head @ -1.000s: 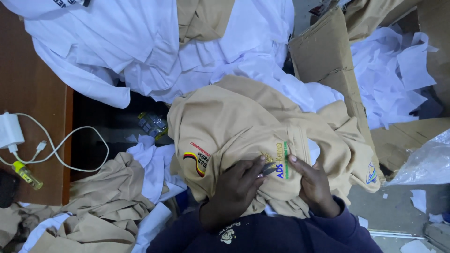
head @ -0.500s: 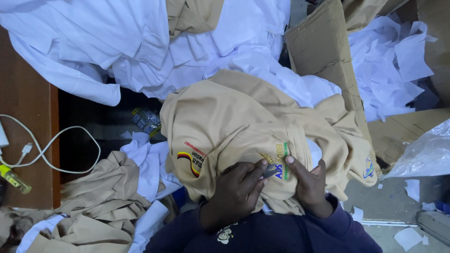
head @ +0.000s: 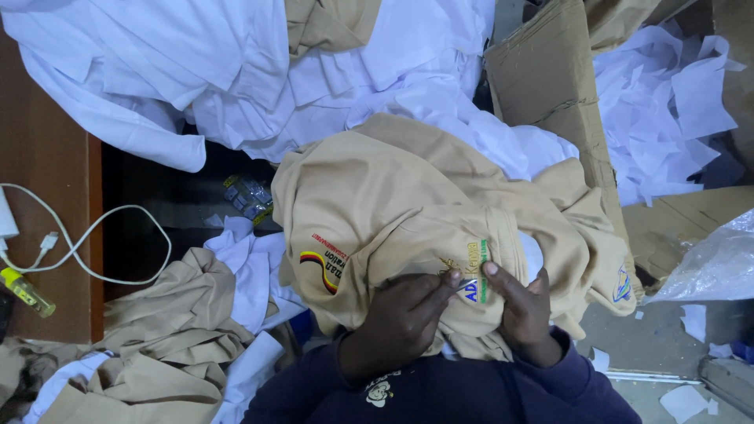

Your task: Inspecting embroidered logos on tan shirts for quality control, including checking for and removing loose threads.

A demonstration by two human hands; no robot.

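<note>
A tan shirt (head: 408, 196) with embroidered patches lies bunched on my lap. My left hand (head: 404, 318) pinches a small metal tool at the shirt's chest emblem, its fingertips against the fabric. My right hand (head: 522, 306) grips the shirt just right of the emblem, index finger pressing next to the green stitching. The tool is mostly hidden between my fingers, so its kind is unclear.
White shirts (head: 196, 71) are heaped at the top. More tan garments (head: 157, 345) lie at lower left. A cardboard box (head: 550, 86) with white paper scraps (head: 667, 102) stands at right. A white charger cable (head: 94, 243) lies on the wooden surface at left.
Both hands stay on the emblem with only small finger shifts. The view has drifted slightly, sliding the cable and shirt a little.
</note>
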